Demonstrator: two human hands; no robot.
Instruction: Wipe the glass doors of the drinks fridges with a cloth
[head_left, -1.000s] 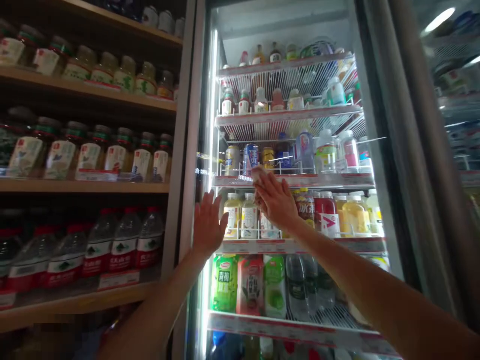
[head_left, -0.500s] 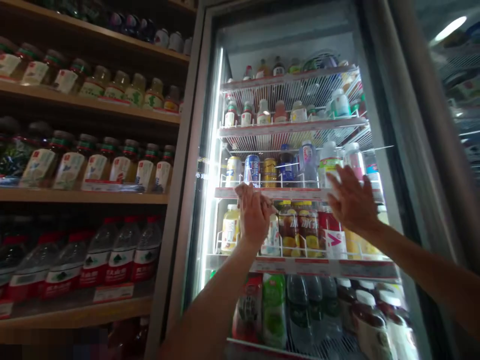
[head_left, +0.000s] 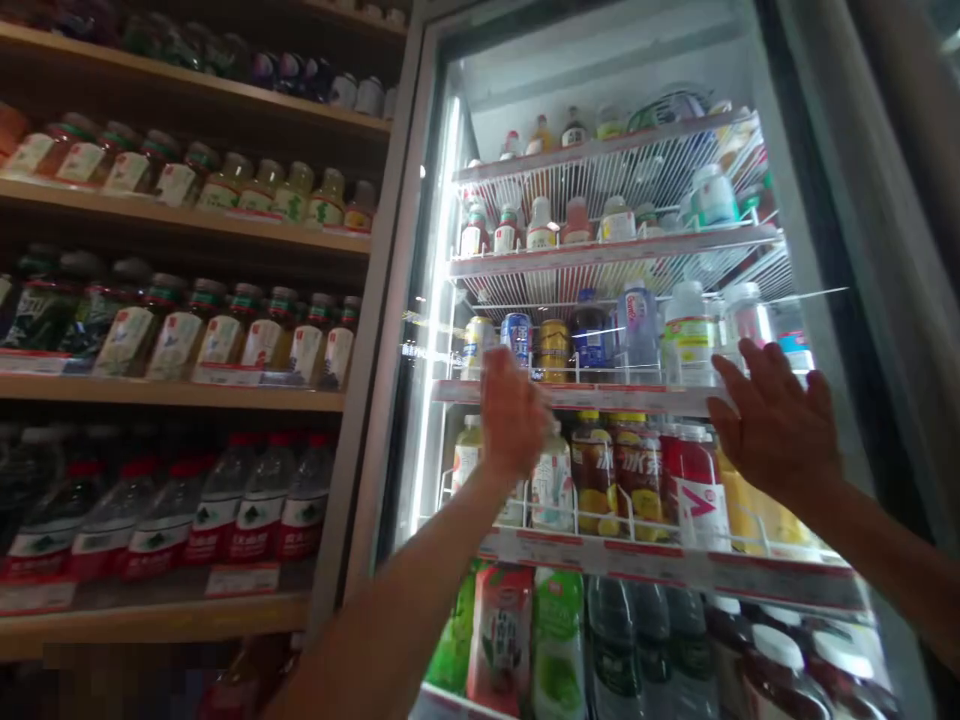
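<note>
My left hand (head_left: 514,415) is up at the glass door (head_left: 600,75) of a lit drinks cooler, in front of the cans on its middle shelf. Motion smears its fingers; a crumpled tan cloth, plainer half a second ago, appears pressed under them. My right hand (head_left: 780,425) is raised farther right, fingers spread and nothing in it, palm toward the glass; whether it touches I cannot tell. Behind the glass are a blue can (head_left: 516,335), a gold can (head_left: 554,350) and a red bottle with a white V label (head_left: 701,490).
Left of the cooler's metal frame (head_left: 390,250), wooden shelves (head_left: 172,392) carry rows of juice bottles (head_left: 176,340) and red-capped water bottles (head_left: 236,500). Lower in the cooler stand green and red packs (head_left: 501,640) and dark bottles with white caps (head_left: 780,665).
The view has shifted, so the cooler shelves appear larger. My left hand has moved a little against the glass and is blurred. My right hand appears farther right and lower, still spread.
</note>
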